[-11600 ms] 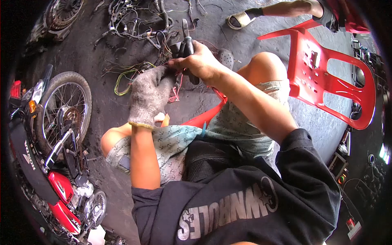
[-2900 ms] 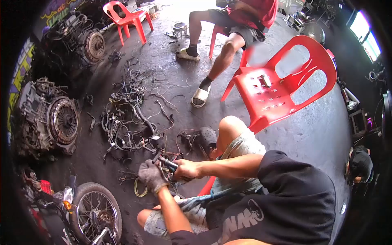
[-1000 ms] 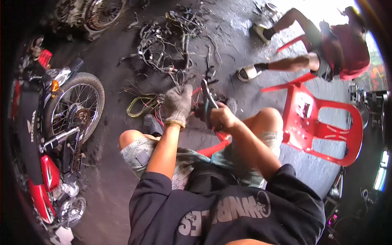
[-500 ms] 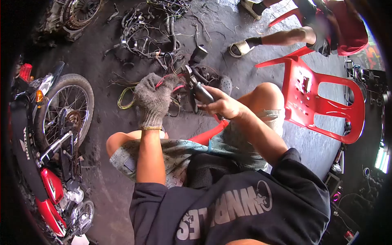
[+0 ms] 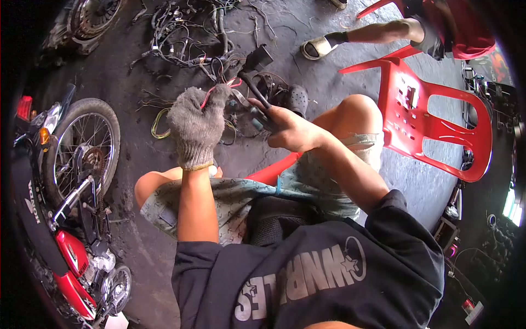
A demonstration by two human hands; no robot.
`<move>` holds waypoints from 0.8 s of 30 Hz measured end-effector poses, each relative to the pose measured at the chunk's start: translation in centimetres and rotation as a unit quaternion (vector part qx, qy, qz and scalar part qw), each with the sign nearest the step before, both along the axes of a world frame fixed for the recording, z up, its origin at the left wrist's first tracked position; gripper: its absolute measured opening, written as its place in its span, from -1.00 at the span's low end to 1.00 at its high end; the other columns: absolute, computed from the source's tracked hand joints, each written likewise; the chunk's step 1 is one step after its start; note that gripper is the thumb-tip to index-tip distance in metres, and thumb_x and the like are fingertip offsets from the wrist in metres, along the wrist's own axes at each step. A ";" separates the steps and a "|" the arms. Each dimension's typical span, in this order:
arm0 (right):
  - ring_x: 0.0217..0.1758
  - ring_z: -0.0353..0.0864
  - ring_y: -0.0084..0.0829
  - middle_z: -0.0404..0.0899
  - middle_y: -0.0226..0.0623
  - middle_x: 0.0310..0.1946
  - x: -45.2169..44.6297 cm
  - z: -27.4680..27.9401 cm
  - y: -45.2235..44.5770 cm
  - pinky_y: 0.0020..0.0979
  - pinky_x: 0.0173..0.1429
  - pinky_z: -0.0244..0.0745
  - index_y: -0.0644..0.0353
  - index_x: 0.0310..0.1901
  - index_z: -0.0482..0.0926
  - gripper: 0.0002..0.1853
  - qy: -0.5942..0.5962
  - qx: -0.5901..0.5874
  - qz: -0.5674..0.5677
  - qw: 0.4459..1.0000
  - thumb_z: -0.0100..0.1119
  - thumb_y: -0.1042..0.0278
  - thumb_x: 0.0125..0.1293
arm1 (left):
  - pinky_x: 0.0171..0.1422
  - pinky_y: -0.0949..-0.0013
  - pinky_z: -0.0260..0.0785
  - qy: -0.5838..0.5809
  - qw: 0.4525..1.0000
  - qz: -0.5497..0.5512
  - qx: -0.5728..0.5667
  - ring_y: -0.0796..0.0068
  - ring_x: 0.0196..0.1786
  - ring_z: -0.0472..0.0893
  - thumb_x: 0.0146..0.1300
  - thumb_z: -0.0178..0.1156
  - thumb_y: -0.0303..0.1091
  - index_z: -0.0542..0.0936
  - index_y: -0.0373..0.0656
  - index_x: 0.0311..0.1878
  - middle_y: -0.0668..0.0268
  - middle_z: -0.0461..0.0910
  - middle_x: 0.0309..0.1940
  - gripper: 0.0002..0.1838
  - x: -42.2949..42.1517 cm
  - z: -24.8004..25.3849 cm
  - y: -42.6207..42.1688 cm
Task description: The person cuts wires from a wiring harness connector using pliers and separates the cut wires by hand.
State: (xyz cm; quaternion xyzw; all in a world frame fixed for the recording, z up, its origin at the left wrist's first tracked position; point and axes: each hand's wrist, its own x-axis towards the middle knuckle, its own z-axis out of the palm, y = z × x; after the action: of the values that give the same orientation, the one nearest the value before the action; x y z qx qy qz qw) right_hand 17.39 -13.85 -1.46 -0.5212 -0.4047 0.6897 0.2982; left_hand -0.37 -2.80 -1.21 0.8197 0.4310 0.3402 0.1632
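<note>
My left hand [image 5: 197, 120], in a grey knitted glove, is closed with a red wire [image 5: 206, 100] pinched at its thumb and fingertips. Bare and closed, my right hand [image 5: 293, 127] grips pliers [image 5: 261, 117], whose metal jaws point toward the gloved fingertips. A black sheathed cable [image 5: 254, 88] with a black connector [image 5: 257, 58] runs down to my right thumb; whether the thumb presses on it I cannot tell. Beyond both hands, a tangled wiring harness [image 5: 223, 30] lies on the floor. Loose yellow-green wires [image 5: 156, 127] lie left of the glove.
To the left stands a red and black motorcycle [image 5: 74, 249] with its spoked wheel [image 5: 82, 151]. A red plastic chair [image 5: 397, 107] is at the right. Another person's sandalled foot [image 5: 318, 48] rests on the dark floor ahead. A greasy mechanical part [image 5: 90, 22] sits at upper left.
The pliers have turned and shifted left, closer to the gloved fingertips. My left hand has moved slightly left. The black cable and connector now extend up from beside my right thumb.
</note>
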 end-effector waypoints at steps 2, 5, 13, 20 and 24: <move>0.32 0.17 -0.63 0.29 -0.49 0.23 -0.1 -0.6 0.1 -0.45 0.39 0.13 0.17 0.43 0.10 -0.10 0.031 0.069 -0.033 0.997 -0.02 0.77 -0.07 | -0.44 0.39 0.24 -0.086 0.992 0.027 -0.090 0.61 -0.58 0.34 0.09 0.42 -0.12 0.46 -0.19 -0.64 0.39 0.39 -0.72 -0.57 0.0 -0.2 0.1; -0.05 0.35 -0.58 0.48 -0.45 -0.09 0.0 -0.2 0.0 -0.56 0.09 0.29 0.18 0.43 0.10 -0.12 0.074 0.073 -0.077 0.992 0.02 0.71 -0.05 | -0.43 0.41 0.22 -0.135 0.981 0.022 -0.134 0.62 -0.56 0.32 0.12 0.41 -0.18 0.45 -0.20 -0.64 0.41 0.38 -0.72 -0.58 -0.1 -0.4 0.2; 0.07 0.38 -0.56 0.51 -0.37 0.02 -0.2 -0.3 0.1 -0.51 0.23 0.24 0.26 0.34 0.21 -0.24 0.101 0.089 -0.104 0.985 0.08 0.72 0.00 | -0.46 0.40 0.15 -0.145 0.977 0.042 -0.153 0.65 -0.57 0.25 0.14 0.38 -0.24 0.40 -0.22 -0.67 0.42 0.33 -0.74 -0.57 -0.2 0.3 0.1; -0.05 0.40 -0.56 0.49 -0.41 -0.13 -0.3 0.1 0.1 -0.47 0.12 0.35 0.29 0.23 0.30 -0.37 0.050 0.073 -0.116 0.989 0.10 0.70 0.03 | -0.46 0.39 0.14 -0.127 0.980 0.038 -0.146 0.64 -0.57 0.23 0.13 0.38 -0.24 0.38 -0.22 -0.69 0.41 0.31 -0.74 -0.55 -0.1 0.4 0.1; -0.09 0.38 -0.58 0.47 -0.40 -0.16 -0.3 -0.9 0.0 -0.50 0.04 0.37 0.30 0.22 0.29 -0.38 0.051 0.108 -0.101 0.988 0.11 0.67 0.03 | -0.46 0.38 0.14 -0.108 0.982 0.050 -0.145 0.63 -0.57 0.23 0.12 0.38 -0.22 0.38 -0.22 -0.68 0.40 0.30 -0.74 -0.55 0.0 0.9 0.0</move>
State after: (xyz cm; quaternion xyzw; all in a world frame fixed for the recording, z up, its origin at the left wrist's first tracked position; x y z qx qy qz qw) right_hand 17.14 -13.80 -2.38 -0.4880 -0.4065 0.6339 0.4413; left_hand -0.37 -2.80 -0.33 0.7232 0.4963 0.3683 0.3082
